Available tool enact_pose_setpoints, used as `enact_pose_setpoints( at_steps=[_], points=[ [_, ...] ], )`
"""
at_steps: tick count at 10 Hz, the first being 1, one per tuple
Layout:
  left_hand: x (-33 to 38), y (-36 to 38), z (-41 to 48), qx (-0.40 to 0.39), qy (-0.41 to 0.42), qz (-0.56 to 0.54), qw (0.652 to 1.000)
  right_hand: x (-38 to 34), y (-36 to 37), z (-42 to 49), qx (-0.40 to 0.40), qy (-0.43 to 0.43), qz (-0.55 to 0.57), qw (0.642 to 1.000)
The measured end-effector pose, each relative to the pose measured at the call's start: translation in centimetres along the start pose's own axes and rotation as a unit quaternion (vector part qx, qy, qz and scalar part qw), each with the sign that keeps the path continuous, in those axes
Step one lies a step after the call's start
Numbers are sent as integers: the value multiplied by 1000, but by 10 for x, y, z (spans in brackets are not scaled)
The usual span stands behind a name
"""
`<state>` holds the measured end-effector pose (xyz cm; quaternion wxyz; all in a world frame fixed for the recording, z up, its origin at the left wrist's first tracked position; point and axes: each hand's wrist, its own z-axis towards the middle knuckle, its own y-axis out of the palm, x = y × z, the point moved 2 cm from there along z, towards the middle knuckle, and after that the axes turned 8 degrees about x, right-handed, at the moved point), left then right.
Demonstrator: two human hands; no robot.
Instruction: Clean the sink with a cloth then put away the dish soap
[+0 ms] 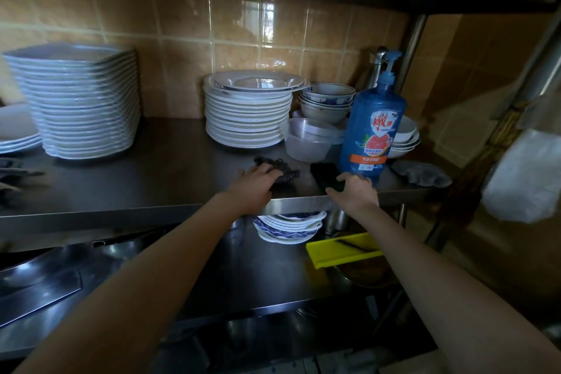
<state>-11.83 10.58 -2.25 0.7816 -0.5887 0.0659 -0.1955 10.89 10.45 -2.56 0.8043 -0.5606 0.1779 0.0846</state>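
Observation:
The blue dish soap bottle (373, 130) with a pump top stands upright on the steel shelf (170, 179), near its right end. My right hand (353, 191) lies at the shelf's front edge just below the bottle's base, fingers apart, touching a flat black object (324, 174) and not gripping the bottle. A crumpled dark cloth (287, 171) lies on the shelf left of the bottle. My left hand (258, 182) rests on the cloth with its fingers curled into it. No sink is in view.
Tall stacks of white plates (82, 103) (249, 112), bowls (326, 100) and a plastic tub (309, 140) crowd the shelf's back. A grey rag (422, 173) lies at the right end. Below are plates (288, 225), a yellow slicer (343, 249) and steel pans (45, 279). A white bag (525, 176) hangs right.

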Motion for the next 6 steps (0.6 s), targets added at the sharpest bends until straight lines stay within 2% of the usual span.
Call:
enact_pose_setpoints(
  at_steps=[4,6],
  points=[
    [10,-22,-60,18,-44,57,997,6,-36,-56,-2,-40,-9,999],
    [25,-41,-86,20,-66,69,995,10,-55,-78,6,-91,-23,996]
  ],
)
